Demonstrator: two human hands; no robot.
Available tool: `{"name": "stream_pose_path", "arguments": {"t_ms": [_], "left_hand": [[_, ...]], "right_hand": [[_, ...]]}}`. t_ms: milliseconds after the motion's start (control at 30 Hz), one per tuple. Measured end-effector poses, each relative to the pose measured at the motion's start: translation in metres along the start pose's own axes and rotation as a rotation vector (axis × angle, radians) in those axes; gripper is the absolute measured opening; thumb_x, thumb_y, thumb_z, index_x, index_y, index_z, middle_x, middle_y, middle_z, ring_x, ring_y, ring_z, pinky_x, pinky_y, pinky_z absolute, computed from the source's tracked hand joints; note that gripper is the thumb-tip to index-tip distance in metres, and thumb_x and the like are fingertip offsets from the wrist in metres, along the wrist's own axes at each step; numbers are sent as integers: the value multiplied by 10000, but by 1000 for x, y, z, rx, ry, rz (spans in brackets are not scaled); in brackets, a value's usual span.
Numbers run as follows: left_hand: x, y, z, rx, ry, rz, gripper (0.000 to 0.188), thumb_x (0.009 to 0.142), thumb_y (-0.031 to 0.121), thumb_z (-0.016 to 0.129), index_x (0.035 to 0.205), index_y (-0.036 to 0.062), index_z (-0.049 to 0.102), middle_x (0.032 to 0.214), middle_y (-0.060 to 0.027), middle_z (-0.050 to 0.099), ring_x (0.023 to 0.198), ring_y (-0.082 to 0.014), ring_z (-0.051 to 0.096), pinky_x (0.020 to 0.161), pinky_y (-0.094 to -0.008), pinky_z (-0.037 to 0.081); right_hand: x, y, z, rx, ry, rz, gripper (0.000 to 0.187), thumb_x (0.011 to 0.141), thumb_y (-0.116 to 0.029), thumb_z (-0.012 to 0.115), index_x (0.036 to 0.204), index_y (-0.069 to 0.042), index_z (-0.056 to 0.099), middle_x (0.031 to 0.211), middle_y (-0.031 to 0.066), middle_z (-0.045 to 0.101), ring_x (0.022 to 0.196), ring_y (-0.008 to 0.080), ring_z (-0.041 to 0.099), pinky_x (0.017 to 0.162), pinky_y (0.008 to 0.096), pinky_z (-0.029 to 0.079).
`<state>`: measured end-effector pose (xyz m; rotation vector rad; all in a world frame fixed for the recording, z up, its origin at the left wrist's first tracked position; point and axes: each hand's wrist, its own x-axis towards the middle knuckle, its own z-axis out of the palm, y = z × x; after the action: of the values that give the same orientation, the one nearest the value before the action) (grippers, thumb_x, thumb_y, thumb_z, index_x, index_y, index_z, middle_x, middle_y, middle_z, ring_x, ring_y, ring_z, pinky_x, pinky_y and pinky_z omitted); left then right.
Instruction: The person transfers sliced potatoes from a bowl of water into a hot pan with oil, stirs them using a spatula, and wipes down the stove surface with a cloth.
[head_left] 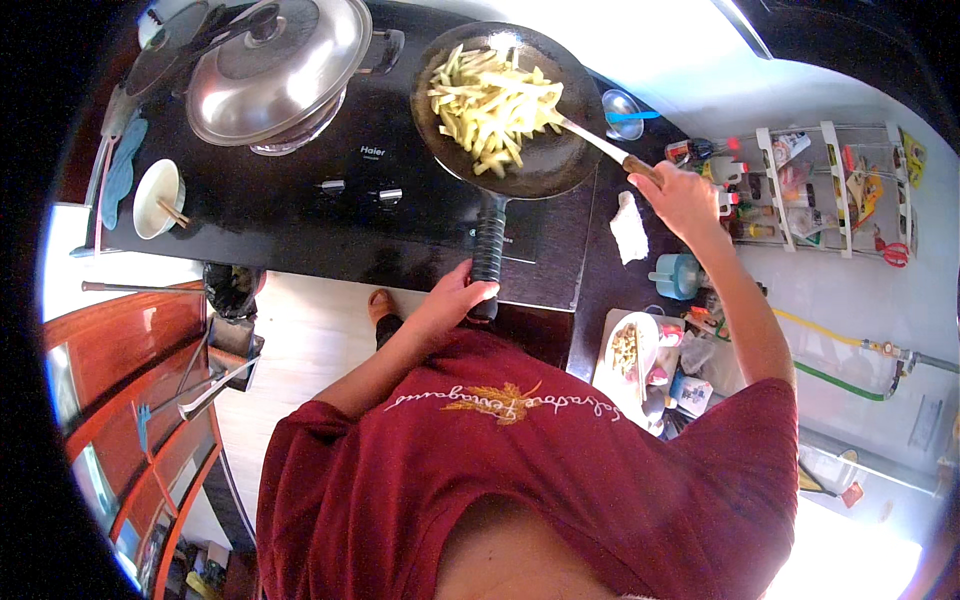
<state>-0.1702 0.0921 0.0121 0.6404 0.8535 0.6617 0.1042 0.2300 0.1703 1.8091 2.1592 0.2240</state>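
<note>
Nearest is a maroon shirt (600,460), pale script and a golden ear-of-grain motif across it. At the near edge of the worktop (290,205) the left hand (462,297) is curled snugly round the ridged black handle (488,240) of a wok (560,165). Farther out and rightward, the right hand (682,203) is closed on the wooden end of a spatula (600,140) — its long axis slants left and away from that hand, over the wok's right rim, to the pale cut strips (490,100). These lie heaped toward the wok's left and far sides; neither hand is clearly nearer them. Small light lettering (372,153) marks the black surface left of the wok — labels in the wall rack (838,180) are too small to read. A lidded pan (270,90) stands by the worktop's far left corner.
</note>
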Motion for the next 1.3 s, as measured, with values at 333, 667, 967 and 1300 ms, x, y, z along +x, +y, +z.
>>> {"name": "stream_pose_path", "arguments": {"t_ms": [333, 667, 967, 1300], "left_hand": [[-1, 2, 2, 5, 41, 6, 321, 782, 241, 601, 1003, 35, 495, 798, -39, 543, 691, -112, 521, 599, -264, 440], [4, -7, -2, -23, -58, -26, 306, 805, 272, 595, 980, 49, 478, 739, -42, 554, 587, -116, 543, 507, -250, 452], [9, -12, -9, -7, -103, 2, 307, 811, 302, 604, 980, 69, 496, 764, -24, 552, 617, -110, 544, 509, -242, 458], [5, -7, -13, 72, -98, -81, 328, 837, 314, 595, 1003, 45, 506, 804, -17, 560, 654, -103, 549, 557, -248, 469]], "right_hand": [[46, 12, -91, -316, -291, -55, 581, 837, -606, 419, 724, -87, 657, 684, 118, 635, 671, 258, 643, 655, 411, 518], [95, -16, -120, 17, -929, 125, 570, 842, -553, 484, 703, -13, 601, 539, 72, 551, 385, 103, 500, 312, 236, 362], [-35, -101, -24, 1419, -1041, 559, 396, 883, -431, 505, 815, -42, 529, 621, 36, 534, 375, 36, 374, 301, 174, 246], [-10, -119, 61, 1463, -353, 429, 332, 830, -340, 576, 747, -19, 556, 585, 25, 547, 409, 68, 443, 357, 222, 313]]}}
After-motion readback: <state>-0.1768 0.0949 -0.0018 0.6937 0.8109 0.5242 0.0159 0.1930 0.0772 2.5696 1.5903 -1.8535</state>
